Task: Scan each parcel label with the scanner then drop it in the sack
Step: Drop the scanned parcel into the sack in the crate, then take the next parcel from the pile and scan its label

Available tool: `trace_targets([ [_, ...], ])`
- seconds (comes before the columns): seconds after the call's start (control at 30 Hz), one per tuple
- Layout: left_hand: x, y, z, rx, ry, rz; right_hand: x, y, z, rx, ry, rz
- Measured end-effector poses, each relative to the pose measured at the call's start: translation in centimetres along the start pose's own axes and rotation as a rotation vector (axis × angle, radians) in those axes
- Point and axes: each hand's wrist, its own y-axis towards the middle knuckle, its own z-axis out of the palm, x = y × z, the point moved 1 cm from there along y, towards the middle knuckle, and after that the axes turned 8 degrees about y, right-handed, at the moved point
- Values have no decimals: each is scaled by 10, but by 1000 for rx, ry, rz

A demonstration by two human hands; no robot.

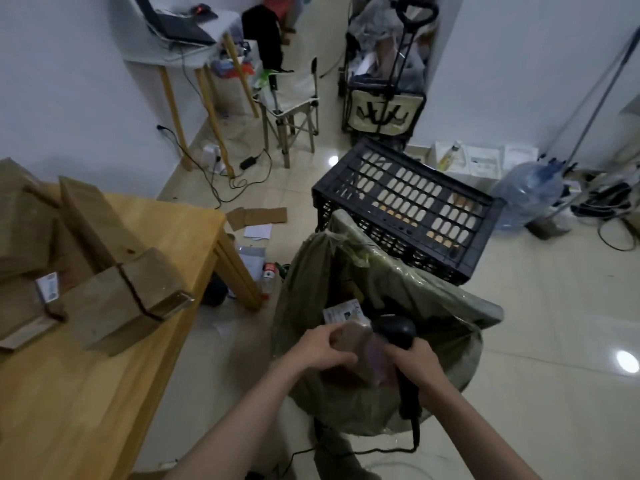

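While the left hand (323, 346) grips a brown parcel (358, 355) right over the mouth of the sack (433, 306), the right hand (417, 363) is wrapped round the handle of the black scanner (394, 332), its head tipped in just beside the parcel's top. A white label (341, 313) shows just beyond the parcel, toward the far side of the sack's mouth; whether it belongs to this parcel or to one already in the sack I cannot tell, the picture is too blurred.

Now the risks. If that label isn't squarely facing the scanner head, the read could miss, and a parcel let go over the sack would go in unscanned. The scanner's cord (414, 434) trails down the near side of the sack to the floor; a snag there could drag the sack's rim shut or tug the aim off. The sack leans on the black crate (408, 209) behind it, so a heavy drop might slump its mouth. More parcels (114, 289) wait on the table (104, 393), left of the sack.
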Motion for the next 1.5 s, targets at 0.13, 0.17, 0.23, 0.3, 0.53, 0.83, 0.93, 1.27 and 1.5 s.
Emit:
trace_targets([
  [0.13,-31,17,12,83,13,62,9,9,-31,-60,-9,-43],
  [0.17,-34,19,12,58,22,65,11,8,-36,-52,-13,-53],
  [0.23,-34,21,10,17,48,71,13,6,-41,-19,-15,-62],
  [0.3,-26,20,5,4,77,70,14,5,-41,8,4,-49],
  [0.53,10,-14,-36,-177,138,54,37,-1,-4,159,26,-37],
  [0.83,92,-126,-100,-507,110,-82,110,-51,113,384,-138,-229],
  [0.93,131,-173,-114,-591,59,-143,126,-79,163,467,-199,-299],
  [1.27,279,-307,-120,-777,-136,-373,154,-190,327,804,-348,-457],
  [1.5,357,-377,-118,-838,-263,-461,153,-258,425,909,-467,-576],
])
